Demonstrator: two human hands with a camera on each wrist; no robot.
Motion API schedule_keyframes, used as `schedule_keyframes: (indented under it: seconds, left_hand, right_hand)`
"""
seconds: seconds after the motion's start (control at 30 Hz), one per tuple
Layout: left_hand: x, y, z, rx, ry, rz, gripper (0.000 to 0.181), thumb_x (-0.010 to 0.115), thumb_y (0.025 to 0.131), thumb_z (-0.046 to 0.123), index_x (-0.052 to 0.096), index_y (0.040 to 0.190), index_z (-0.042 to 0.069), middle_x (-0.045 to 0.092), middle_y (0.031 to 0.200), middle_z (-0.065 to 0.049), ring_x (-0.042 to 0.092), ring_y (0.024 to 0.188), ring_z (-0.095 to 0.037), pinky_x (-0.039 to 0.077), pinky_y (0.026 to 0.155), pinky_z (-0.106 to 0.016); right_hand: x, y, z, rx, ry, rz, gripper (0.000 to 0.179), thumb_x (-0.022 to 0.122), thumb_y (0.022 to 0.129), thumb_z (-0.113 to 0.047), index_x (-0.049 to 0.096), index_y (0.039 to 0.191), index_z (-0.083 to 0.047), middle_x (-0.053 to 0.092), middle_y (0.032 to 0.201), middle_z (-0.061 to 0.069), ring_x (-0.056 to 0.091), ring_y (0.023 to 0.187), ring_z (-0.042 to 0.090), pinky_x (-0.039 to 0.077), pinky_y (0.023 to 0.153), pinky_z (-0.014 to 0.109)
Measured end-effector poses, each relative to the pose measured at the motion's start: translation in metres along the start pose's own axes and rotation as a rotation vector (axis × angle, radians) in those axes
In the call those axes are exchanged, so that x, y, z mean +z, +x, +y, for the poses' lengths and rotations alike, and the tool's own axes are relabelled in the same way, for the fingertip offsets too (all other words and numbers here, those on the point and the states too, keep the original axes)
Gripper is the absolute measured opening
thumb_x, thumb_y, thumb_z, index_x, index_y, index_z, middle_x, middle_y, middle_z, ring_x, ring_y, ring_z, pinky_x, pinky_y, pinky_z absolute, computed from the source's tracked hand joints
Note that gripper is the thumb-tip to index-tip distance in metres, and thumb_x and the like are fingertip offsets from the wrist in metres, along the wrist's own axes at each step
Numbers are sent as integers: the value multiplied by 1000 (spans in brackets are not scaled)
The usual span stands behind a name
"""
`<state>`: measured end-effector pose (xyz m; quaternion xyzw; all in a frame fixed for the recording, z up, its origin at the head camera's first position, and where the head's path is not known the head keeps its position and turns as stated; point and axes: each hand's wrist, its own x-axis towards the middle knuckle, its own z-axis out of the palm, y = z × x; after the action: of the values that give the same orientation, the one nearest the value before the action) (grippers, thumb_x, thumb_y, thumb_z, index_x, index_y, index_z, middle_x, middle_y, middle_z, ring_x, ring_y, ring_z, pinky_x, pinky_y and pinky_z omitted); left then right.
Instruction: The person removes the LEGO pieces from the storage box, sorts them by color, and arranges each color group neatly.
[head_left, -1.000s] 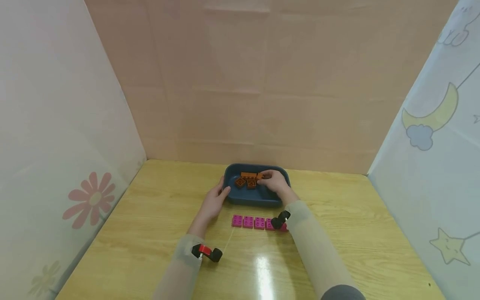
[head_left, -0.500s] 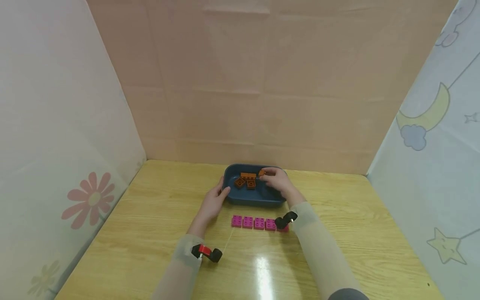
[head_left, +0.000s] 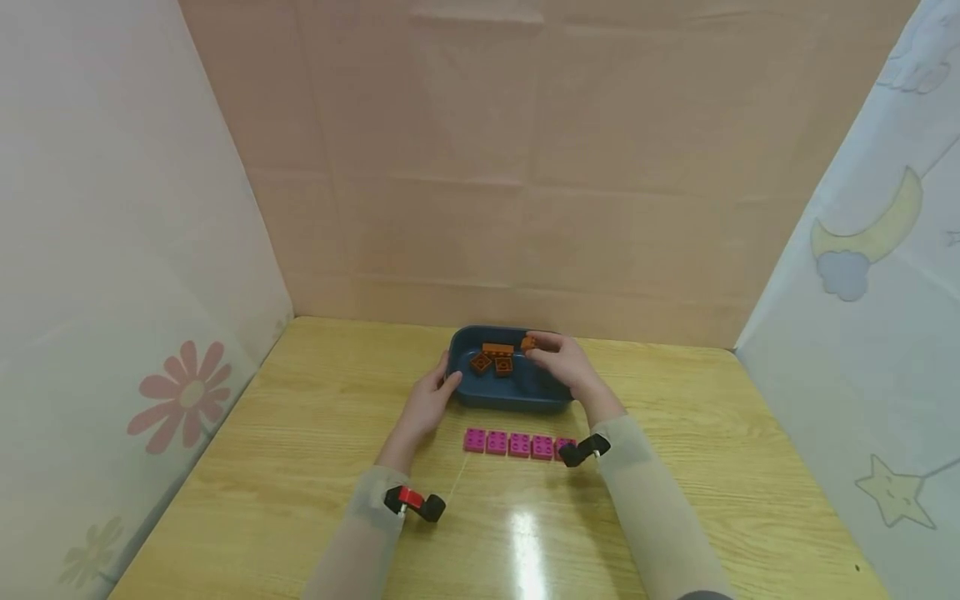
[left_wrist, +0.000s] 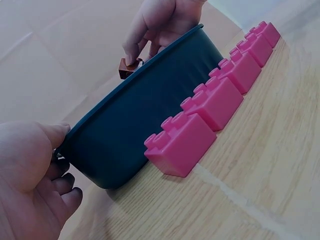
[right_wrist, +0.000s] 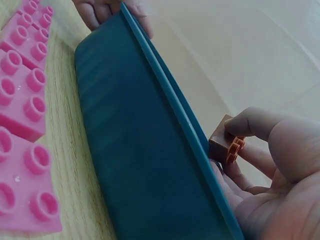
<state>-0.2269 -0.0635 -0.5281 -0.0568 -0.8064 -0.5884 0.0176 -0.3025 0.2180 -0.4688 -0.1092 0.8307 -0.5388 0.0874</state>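
A dark blue plastic bin point(head_left: 510, 402) stands on the table with several orange-brown building bricks point(head_left: 498, 350) lying inside it. My left hand point(head_left: 429, 402) grips the bin's left end, its thumb on the rim and the fingers outside, as the left wrist view shows point(left_wrist: 35, 175). Over the bin's right part, my right hand point(head_left: 562, 362) pinches one orange building brick point(right_wrist: 220, 142) between thumb and fingers, its studs toward the palm. That brick is level with the rim in both wrist views. Part of the bin's right end is hidden behind the right hand.
In front of the bin, several pink building bricks point(head_left: 520, 445) form a row, studs up. The rightmost is partly covered by the right wrist camera point(head_left: 585, 450). A papered wall point(head_left: 487, 208) rises behind the wooden table point(head_left: 337, 375); patterned white sheets flank both sides.
My right hand has lifted the orange brick from among the others and shifted slightly right and up with it. The left hand stays on the bin's end.
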Motion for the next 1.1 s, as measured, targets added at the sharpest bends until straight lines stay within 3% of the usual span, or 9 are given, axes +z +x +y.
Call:
schedule_keyframes:
  seconds: [0.57,0.73,1.1]
  left_hand:
    - [1,-2,1,4,1,-5,72,52,114,45,25,170,11,24,175,-7,27,159,-33,26,129,-48]
    - [0,-3,1,5,-1,-3,69,52,115,40,25,170,9,25,175,-7,27,159,-33,26,129,-49]
    - [-1,-6,3,5,9,2,69,52,114,41,26,170,9,25,175,-9,27,159,-34,25,129,-50]
  right_hand:
    - [2,-41,-3,-47,-25,46,57,73,103,-21,55,156,-7,57,152,17,55,139,40,50,111,59]
    - [6,-57,-4,-56,-45,52,58,77,102,-24,58,154,-8,60,150,14,56,138,38,51,110,58]
    - [24,-89,2,-122,3,92,50,81,98,-17,66,144,-7,67,139,14,65,127,32,59,101,37]
